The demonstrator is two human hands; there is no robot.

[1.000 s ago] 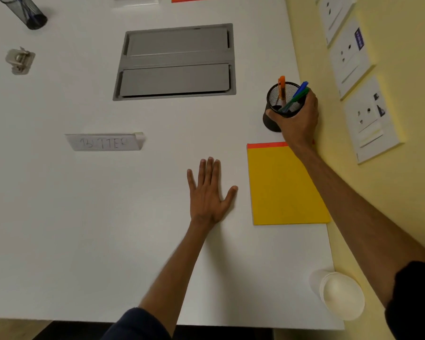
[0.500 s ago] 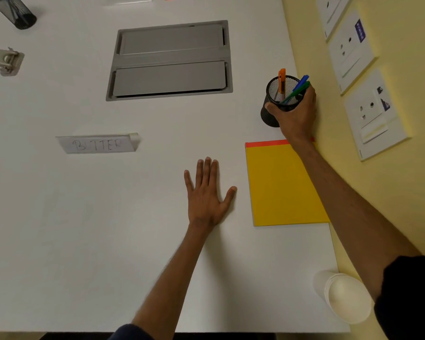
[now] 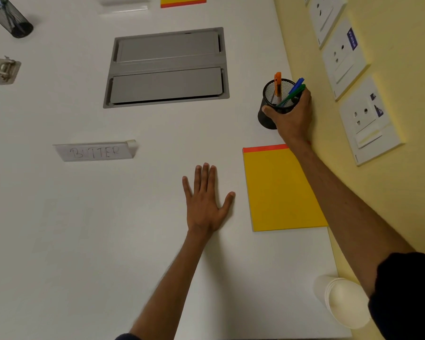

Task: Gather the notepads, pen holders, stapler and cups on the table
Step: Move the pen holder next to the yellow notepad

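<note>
- At the right edge of a white table [image 3: 59, 241] set against a yellow wall [image 3: 407, 204], a person's right hand [image 3: 290, 116] grasps a black mesh pen holder [image 3: 265, 119]. The thumb is on its near rim and the fingers are curled round the side toward the wall. Whether its base touches the table cannot be told.
- An orange pen [image 3: 277, 83], a blue pen [image 3: 297, 83] and a green pen [image 3: 293, 94] stand in the holder, the blue and green ones leaning toward the wall.
- The left hand [image 3: 204, 204] lies flat on the table, palm down, fingers straight and slightly spread, holding nothing, just left of a yellow notepad [image 3: 280, 190].
- That notepad, with an orange-red strip along its far edge, lies flat just on the near side of the held pen holder. The right forearm crosses over its far right corner.
- A stack of white cups [image 3: 339, 300] sits at the table's near right corner, partly hidden by a dark sleeve [image 3: 407, 303].
- A second mesh pen holder [image 3: 10, 18] stands at the far left, with a grey stapler [image 3: 4, 69] on its near side, both well apart from the hands.
- A second yellow notepad [image 3: 183, 0] is cut off by the top of the view.
- A grey hatch [image 3: 167, 67] is set into the table's middle, a card lettered "BUTTER" [image 3: 96, 151] lies to the left, and white socket plates [image 3: 371, 119] line the wall.
</note>
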